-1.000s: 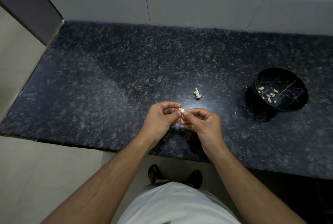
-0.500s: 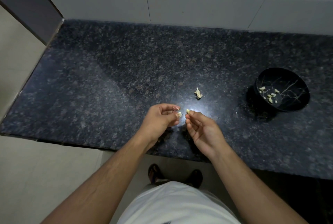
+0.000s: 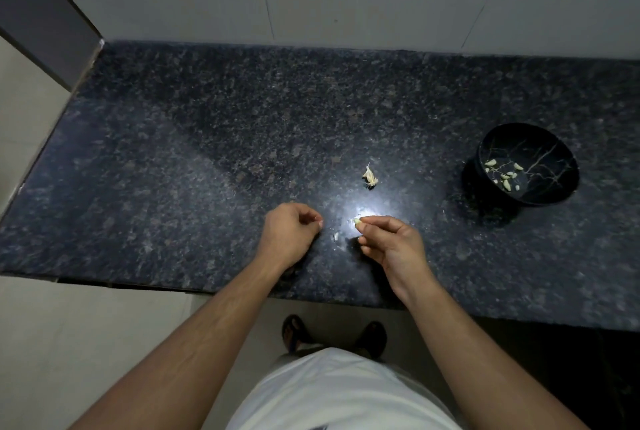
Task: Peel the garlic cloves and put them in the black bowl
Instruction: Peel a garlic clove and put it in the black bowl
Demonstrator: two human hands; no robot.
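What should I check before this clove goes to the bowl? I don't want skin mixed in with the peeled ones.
1. Clove pinched in right hand: ok.
2. Clove fully peeled: cannot tell, too small.
3. Left hand clear of the clove: ok.
4. Loose skin on the counter, not in hand: ok.
5. Black bowl upright, holding peeled cloves: ok.
6. Path to the bowl free: ok.

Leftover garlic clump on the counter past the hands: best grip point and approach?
Pinch the garlic clump across its fatter lower body, coming from above with thumb and forefinger. It lies flat on the countertop with a thin papery tip pointing away; that tip would likely tear. Nothing crowds it. The left hand looks free; the right hand pinches a peeled clove.
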